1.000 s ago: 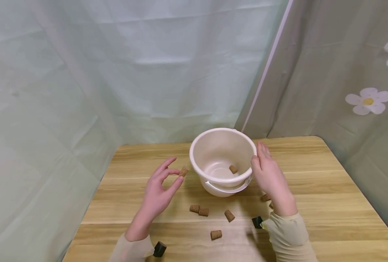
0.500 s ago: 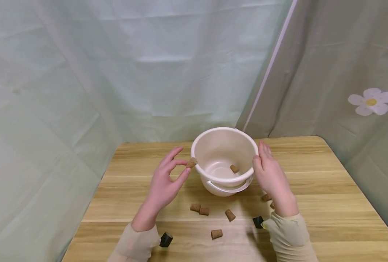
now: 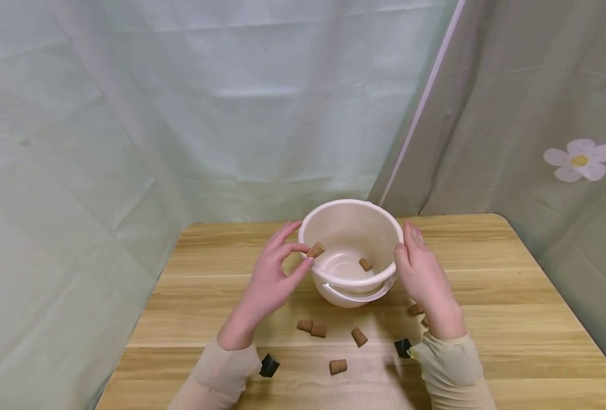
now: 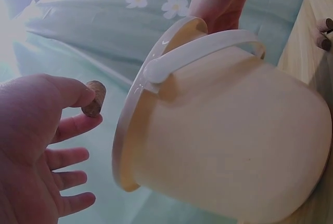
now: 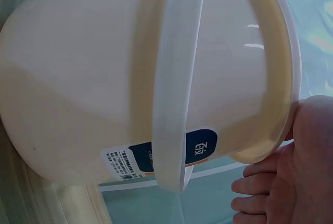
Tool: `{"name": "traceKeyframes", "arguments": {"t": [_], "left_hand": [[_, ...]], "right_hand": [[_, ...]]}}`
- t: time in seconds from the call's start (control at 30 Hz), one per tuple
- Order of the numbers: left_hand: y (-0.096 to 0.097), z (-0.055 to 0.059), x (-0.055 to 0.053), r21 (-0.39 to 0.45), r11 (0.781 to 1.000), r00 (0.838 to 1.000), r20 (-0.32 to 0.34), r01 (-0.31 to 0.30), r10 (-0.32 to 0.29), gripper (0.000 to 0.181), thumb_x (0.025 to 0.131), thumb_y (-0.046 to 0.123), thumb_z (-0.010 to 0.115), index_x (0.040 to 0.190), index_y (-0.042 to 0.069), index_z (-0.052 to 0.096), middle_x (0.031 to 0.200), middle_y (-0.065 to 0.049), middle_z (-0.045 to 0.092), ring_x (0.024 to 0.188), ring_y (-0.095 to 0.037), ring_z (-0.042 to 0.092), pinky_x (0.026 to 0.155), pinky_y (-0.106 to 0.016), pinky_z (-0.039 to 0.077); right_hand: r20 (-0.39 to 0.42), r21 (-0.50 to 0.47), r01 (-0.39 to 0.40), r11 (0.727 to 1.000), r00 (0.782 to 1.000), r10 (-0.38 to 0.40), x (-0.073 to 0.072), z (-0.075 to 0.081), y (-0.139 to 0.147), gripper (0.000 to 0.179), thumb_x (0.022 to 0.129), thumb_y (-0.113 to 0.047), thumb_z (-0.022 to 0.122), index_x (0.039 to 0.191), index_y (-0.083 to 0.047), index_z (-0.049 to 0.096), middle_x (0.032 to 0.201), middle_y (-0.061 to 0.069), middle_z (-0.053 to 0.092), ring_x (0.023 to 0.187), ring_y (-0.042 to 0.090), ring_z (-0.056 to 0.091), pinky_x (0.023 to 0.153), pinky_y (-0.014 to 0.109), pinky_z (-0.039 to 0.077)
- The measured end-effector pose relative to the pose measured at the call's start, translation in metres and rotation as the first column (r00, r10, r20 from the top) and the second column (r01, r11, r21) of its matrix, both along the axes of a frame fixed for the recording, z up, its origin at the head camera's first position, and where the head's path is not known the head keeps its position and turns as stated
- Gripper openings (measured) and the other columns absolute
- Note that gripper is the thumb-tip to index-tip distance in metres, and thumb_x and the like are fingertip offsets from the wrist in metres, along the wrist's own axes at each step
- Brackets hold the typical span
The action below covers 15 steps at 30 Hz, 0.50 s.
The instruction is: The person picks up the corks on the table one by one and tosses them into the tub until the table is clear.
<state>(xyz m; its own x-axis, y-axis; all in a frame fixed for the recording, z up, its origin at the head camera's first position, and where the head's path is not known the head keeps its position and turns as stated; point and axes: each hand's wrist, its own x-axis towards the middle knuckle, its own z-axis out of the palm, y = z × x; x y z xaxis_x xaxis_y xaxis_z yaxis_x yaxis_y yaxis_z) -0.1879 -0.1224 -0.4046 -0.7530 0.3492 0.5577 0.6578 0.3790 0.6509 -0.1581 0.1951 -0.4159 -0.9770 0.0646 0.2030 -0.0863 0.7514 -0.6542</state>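
In the head view my left hand (image 3: 274, 276) pinches a brown cork (image 3: 316, 249) between thumb and index finger, over the left rim of a white bucket (image 3: 354, 282). The other fingers are spread. The left wrist view shows that cork (image 4: 94, 99) just outside the bucket's mouth. My right hand (image 3: 425, 273) rests against the bucket's right rim, its fingers mostly straight along the outside and its thumb at the edge. Another cork (image 3: 366, 264) lies on the bucket's floor. The bucket's handle (image 5: 177, 78) hangs down on the near side.
Several corks lie on the wooden table (image 3: 180, 319) before the bucket, among them a cork (image 3: 359, 336) and a nearer cork (image 3: 338, 366). Partly behind the right wrist lies a further cork (image 3: 415, 309). Pale curtains (image 3: 282, 114) hang around the table.
My left hand has moved right and slightly up with its cork, from beside the bucket to over its left rim. The right hand has stayed at the bucket's right side.
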Motion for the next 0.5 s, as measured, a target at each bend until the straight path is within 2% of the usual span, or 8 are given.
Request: {"name": "traceKeyframes", "arguments": {"t": [0.1,0.27,0.5], "left_hand": [[0.0029,0.0004,-0.0017,-0.013,1.000,1.000,0.005,0.001,-0.001,0.011,0.096,0.017,0.081,0.103,0.009,0.078,0.160,-0.015,0.052,0.156,-0.039,0.035,0.122,-0.071,0.028],[0.0063,-0.0004,-0.0042,-0.042,0.999,1.000,0.019,-0.009,0.010,0.012,0.096,0.019,0.081,0.103,0.010,0.078,0.161,-0.015,0.051,0.157,-0.037,0.034,0.121,-0.072,0.028],[0.0092,-0.0001,-0.0079,-0.097,0.995,0.997,0.063,-0.028,0.034,0.012,0.098,0.023,0.080,0.104,0.012,0.078,0.164,-0.012,0.048,0.159,-0.036,0.030,0.123,-0.070,0.026]], "right_hand": [[0.004,0.000,0.001,1.000,1.000,-0.001,0.0003,-0.0005,0.0001,0.067,0.116,-0.037,0.026,0.167,0.004,0.018,0.174,0.023,0.016,0.161,0.041,0.016,0.130,0.057,0.017],[0.008,-0.002,0.003,1.000,1.000,-0.003,0.0014,-0.0015,-0.0002,0.067,0.116,-0.039,0.025,0.168,0.004,0.018,0.175,0.023,0.015,0.162,0.041,0.016,0.130,0.058,0.017],[0.004,0.001,-0.005,1.000,1.000,0.005,0.0014,0.0002,-0.0006,0.067,0.116,-0.038,0.025,0.168,0.004,0.018,0.175,0.022,0.015,0.162,0.041,0.016,0.130,0.057,0.017]]}}
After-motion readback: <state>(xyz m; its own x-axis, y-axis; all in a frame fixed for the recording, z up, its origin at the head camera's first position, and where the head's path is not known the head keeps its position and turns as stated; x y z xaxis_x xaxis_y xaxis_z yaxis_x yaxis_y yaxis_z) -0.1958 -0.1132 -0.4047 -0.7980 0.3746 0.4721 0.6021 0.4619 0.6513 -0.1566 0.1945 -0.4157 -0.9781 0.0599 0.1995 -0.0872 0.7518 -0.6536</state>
